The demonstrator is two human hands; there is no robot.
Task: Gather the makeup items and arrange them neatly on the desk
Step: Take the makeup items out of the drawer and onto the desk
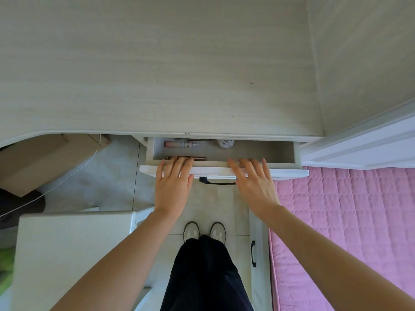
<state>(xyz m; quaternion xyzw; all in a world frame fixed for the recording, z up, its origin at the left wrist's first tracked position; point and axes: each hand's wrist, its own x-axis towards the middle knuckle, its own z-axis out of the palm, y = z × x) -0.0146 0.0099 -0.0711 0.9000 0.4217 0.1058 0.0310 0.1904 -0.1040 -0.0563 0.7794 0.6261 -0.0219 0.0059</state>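
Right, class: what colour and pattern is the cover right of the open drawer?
The cover is pink, quilted in a grid of squares; head view shows it.

A home bedroom: a pale wood-grain counter (pixel 157 75) with an open drawer (pixel 224 170) stands beside a bed with a pink quilt (pixel 348 209), above a tiled floor (pixel 107 176).
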